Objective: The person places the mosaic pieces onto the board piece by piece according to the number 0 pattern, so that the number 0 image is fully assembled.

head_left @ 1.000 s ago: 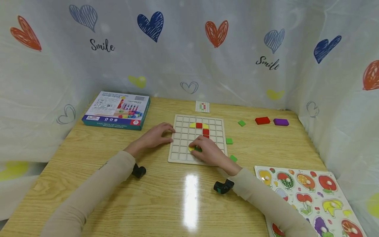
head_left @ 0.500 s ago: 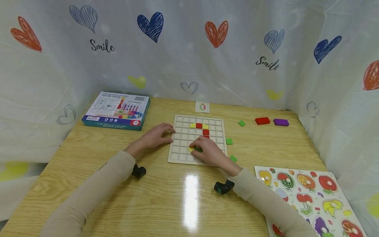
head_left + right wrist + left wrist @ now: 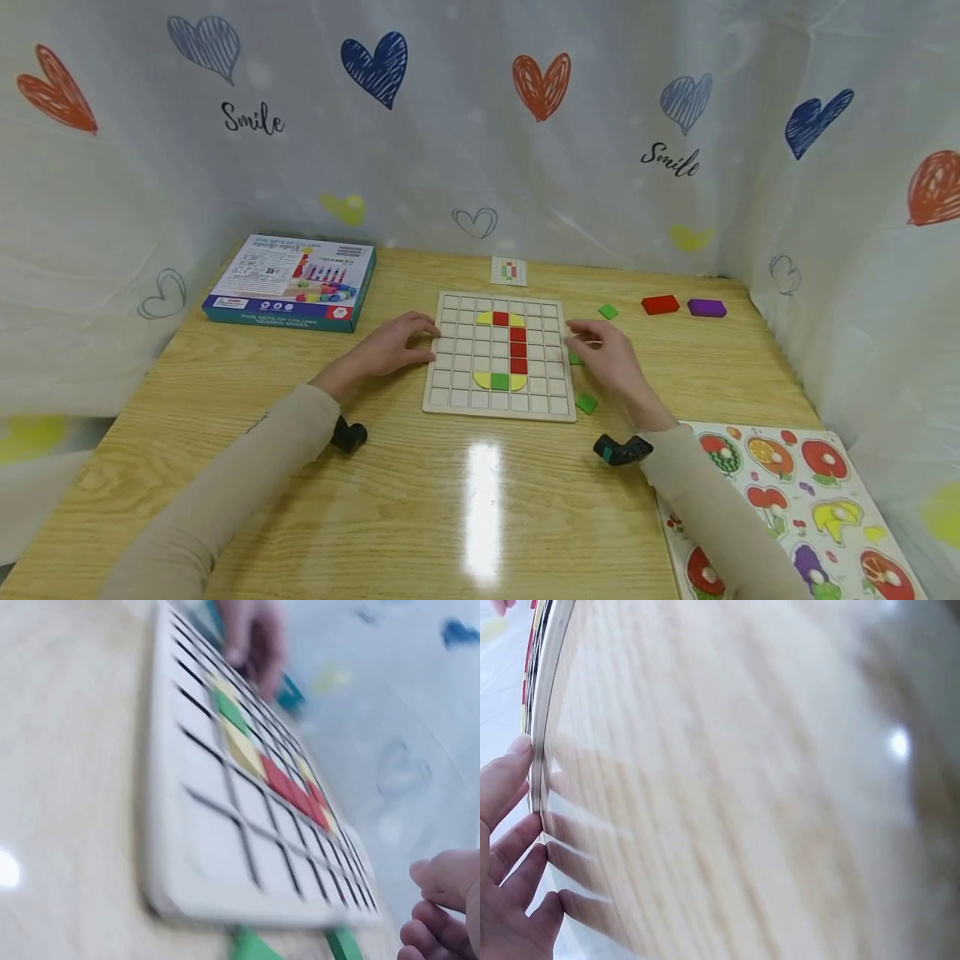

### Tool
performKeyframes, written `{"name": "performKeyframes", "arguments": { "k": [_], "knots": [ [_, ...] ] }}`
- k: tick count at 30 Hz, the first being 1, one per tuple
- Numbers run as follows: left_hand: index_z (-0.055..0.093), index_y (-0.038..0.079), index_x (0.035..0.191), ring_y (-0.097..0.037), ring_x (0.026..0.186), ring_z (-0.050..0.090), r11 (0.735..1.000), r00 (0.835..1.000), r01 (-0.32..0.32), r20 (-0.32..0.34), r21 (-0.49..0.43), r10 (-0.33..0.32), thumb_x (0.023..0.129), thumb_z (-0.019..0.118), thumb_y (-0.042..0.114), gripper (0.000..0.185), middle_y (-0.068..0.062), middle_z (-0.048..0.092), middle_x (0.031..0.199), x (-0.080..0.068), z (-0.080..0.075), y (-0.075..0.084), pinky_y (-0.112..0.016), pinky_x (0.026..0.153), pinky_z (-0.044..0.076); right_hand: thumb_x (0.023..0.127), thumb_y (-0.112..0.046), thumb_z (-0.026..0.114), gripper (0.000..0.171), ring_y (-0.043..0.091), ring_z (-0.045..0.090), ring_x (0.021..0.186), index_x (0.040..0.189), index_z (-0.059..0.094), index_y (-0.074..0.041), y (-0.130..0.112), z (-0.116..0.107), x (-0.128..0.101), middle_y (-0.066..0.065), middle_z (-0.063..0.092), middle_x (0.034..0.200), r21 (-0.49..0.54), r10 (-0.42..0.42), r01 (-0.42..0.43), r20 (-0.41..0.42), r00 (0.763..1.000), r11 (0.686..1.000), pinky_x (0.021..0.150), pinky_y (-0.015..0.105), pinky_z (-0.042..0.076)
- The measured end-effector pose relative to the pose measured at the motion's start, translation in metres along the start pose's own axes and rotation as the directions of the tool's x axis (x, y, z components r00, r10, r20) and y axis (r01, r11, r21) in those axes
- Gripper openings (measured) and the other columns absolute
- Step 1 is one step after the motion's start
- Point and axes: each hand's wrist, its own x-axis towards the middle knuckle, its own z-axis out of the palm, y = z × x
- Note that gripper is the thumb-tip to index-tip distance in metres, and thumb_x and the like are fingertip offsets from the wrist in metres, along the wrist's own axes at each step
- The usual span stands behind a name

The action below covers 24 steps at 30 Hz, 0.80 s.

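Note:
The square wooden grid board (image 3: 546, 402) lies flat on the table. On it, several red tiles (image 3: 518, 350) form a column, with a red tile (image 3: 500, 318) between yellow rounded-edge pieces (image 3: 484, 318) at the top. A green tile (image 3: 499, 382) sits between two yellow pieces (image 3: 482, 381) in a lower row. My left hand (image 3: 386, 346) rests its fingertips against the board's left edge, thumb (image 3: 517, 746) at the rim. Just off the right edge is my right hand (image 3: 611, 358), fingers loosely bent, above a loose green tile (image 3: 576, 358); nothing shows in its grasp.
Two more green tiles lie right of the board, one nearer (image 3: 587, 403), one farther. Behind the board is a small pattern card (image 3: 508, 271). A boxed toy (image 3: 291, 283) stands back left, red (image 3: 660, 305) and purple (image 3: 707, 308) blocks back right. A fruit puzzle board (image 3: 798, 500) lies front right.
My right hand has left the yellow piece on the lower row and moved right, off the board to the loose green tiles. The left hand has stayed at the board's edge.

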Motion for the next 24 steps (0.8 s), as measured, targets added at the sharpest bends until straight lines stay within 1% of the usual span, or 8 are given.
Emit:
{"name": "performKeyframes", "arguments": {
  "k": [3,4,6,9,12,17,21,24],
  "knots": [
    [0.062,0.006,0.125,-0.032,0.132,0.043,1.0,1.0,-0.002,-0.003,-0.002,0.002,0.092,0.07,0.025,0.038,-0.014,0.049,0.139,0.0,0.0,0.0,-0.048,0.111,0.033,0.098,-0.027,0.06,0.048,0.032,0.054,0.114,0.138,0.053,-0.002,0.025,-0.023,0.011,0.019,0.057,0.128,0.0,0.099,-0.099,-0.075,0.992,0.995,0.097,0.044,0.046],
    [0.062,0.006,0.125,-0.032,0.132,0.043,1.0,1.0,-0.002,-0.004,-0.002,0.002,0.092,0.07,0.025,0.038,-0.014,0.049,0.139,0.0,0.0,0.0,-0.048,0.111,0.033,0.098,-0.029,0.06,0.05,0.033,0.053,0.116,0.139,0.051,-0.001,0.033,-0.03,0.014,0.02,0.057,0.129,-0.008,0.126,-0.127,-0.087,0.988,0.992,0.097,0.045,0.045],
    [0.062,0.006,0.125,-0.032,0.132,0.042,1.0,1.0,-0.004,-0.005,-0.003,0.004,0.092,0.07,0.025,0.038,-0.015,0.049,0.139,-0.001,0.0,0.0,-0.048,0.111,0.033,0.099,-0.03,0.059,0.054,0.034,0.051,0.118,0.142,0.048,0.001,0.048,-0.041,0.021,0.021,0.056,0.131,-0.034,0.168,-0.172,-0.092,0.981,0.985,0.097,0.045,0.044],
    [0.062,0.006,0.125,-0.033,0.133,0.042,1.0,1.0,-0.005,-0.003,-0.012,0.005,0.092,0.07,0.024,0.038,-0.015,0.049,0.139,-0.001,0.0,0.001,-0.049,0.111,0.032,0.099,-0.029,0.058,0.057,0.036,0.049,0.12,0.143,0.044,0.003,0.059,-0.052,0.03,0.023,0.054,0.132,-0.066,0.196,-0.2,-0.067,0.978,0.978,0.1,0.046,0.042],
    [0.062,0.006,0.125,-0.033,0.133,0.042,1.0,1.0,-0.004,-0.002,-0.02,0.004,0.093,0.069,0.024,0.038,-0.015,0.048,0.139,-0.002,-0.001,0.001,-0.049,0.111,0.032,0.098,-0.025,0.06,0.056,0.037,0.05,0.119,0.143,0.044,0.005,0.063,-0.056,0.039,0.025,0.055,0.131,-0.108,0.168,-0.173,-0.048,0.985,0.979,0.102,0.048,0.041],
    [0.062,0.006,0.126,-0.032,0.133,0.042,1.0,1.0,-0.006,-0.004,-0.015,0.006,0.093,0.069,0.024,0.038,-0.014,0.048,0.14,-0.001,-0.001,0.001,-0.048,0.111,0.033,0.096,-0.02,0.062,0.055,0.039,0.053,0.115,0.141,0.046,0.007,0.063,-0.054,0.052,0.027,0.055,0.127,-0.15,0.098,-0.101,-0.03,0.995,0.984,0.098,0.051,0.044],
    [0.062,0.006,0.125,-0.032,0.133,0.042,1.0,1.0,-0.008,-0.002,-0.014,0.008,0.093,0.069,0.024,0.038,-0.015,0.049,0.139,-0.001,-0.001,0.002,-0.048,0.111,0.033,0.096,-0.02,0.062,0.054,0.039,0.052,0.114,0.14,0.046,0.008,0.065,-0.05,0.058,0.028,0.054,0.128,-0.177,0.075,-0.078,-0.025,0.997,0.981,0.097,0.051,0.044],
    [0.062,0.005,0.125,-0.032,0.133,0.042,1.0,1.0,-0.006,-0.001,-0.019,0.006,0.093,0.069,0.024,0.037,-0.015,0.049,0.139,-0.001,-0.001,0.002,-0.048,0.111,0.033,0.096,-0.018,0.063,0.051,0.038,0.053,0.113,0.138,0.049,0.008,0.066,-0.048,0.062,0.028,0.056,0.128,-0.195,0.06,-0.066,-0.033,0.998,0.979,0.098,0.051,0.044]
  ]
}}
